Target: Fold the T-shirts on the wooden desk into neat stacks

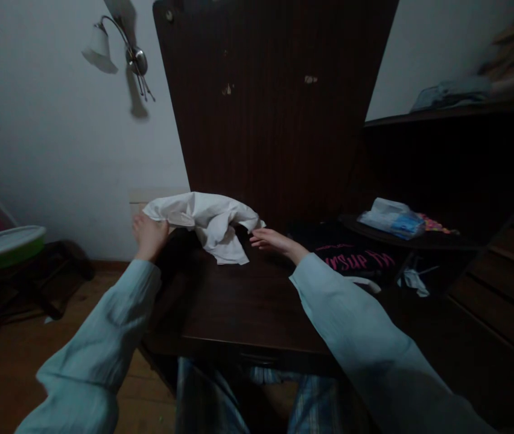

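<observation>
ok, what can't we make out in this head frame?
All in the head view.
Left hand: fingers curl out of sight at the cloth edge, grip unclear.
The cloth: bunched up, its folds hide its shape.
Shirt: pink print too dark, partly folded under, unreadable.
Packet on the shelf: blurred, label unreadable.
Tray: cut off by the left edge.

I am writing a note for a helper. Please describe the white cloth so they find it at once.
Find the dark wooden table before the tall dark panel. At its far edge, between the left hand and right hand, lies a crumpled white cloth. It is plain, unlike the black T-shirt with pink lettering beside it.
</observation>
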`<state>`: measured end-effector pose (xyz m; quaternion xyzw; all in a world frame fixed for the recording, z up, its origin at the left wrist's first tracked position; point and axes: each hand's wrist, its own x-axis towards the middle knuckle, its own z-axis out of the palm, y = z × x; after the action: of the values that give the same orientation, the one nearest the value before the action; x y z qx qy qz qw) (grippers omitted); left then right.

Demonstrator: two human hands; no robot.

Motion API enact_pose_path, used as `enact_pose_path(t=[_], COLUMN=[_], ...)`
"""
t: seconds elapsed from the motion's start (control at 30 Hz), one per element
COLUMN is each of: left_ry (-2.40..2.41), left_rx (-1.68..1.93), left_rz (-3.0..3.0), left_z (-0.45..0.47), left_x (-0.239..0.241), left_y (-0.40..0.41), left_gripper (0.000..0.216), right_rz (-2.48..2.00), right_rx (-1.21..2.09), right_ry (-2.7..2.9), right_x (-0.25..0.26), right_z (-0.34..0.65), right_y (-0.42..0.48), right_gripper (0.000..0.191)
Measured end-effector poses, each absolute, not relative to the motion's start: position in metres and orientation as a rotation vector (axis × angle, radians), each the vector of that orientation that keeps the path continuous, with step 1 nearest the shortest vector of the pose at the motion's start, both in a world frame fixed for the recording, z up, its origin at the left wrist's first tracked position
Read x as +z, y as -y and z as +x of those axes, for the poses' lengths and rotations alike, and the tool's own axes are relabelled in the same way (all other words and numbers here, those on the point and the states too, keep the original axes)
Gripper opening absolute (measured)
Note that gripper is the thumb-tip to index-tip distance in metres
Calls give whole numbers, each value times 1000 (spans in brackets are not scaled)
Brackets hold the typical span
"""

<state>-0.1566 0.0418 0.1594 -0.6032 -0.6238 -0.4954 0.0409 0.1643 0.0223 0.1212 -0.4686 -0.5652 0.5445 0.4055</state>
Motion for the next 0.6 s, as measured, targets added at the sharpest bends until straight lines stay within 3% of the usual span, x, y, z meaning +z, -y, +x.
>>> enact_pose_path(t=[0.1, 0.2, 0.33, 0.4, 0.47, 0.6], left_ry=[1799, 1749, 1781, 1784, 1805, 1918], left_rx=[-1230, -1082, -1022, -1018, -1024, -1073], left_rz=[-1933, -2173, -2343, -2368, -2357, -2092], left_z=[-128, -100, -72, -60, -50, -42], left_x=[118, 73, 22, 7, 0, 2], left_y=[-34, -29, -28, -26, -24, -17], left_gripper=[51, 44, 37, 36, 35, 35], right_rz=[-1288, -1447, -1937, -2200, -2333, -2305], right_rx=[1260, 894, 143, -47, -39, -81], right_ry=[1645, 1797, 1765, 1681, 1677, 1703], right_x=[106, 99, 97, 92, 85, 72], right_z=[173, 203, 263, 287, 301, 301], right_y=[-16, -16, -17, -15, -12, -7], right_gripper=[19, 20, 48, 61, 57, 30])
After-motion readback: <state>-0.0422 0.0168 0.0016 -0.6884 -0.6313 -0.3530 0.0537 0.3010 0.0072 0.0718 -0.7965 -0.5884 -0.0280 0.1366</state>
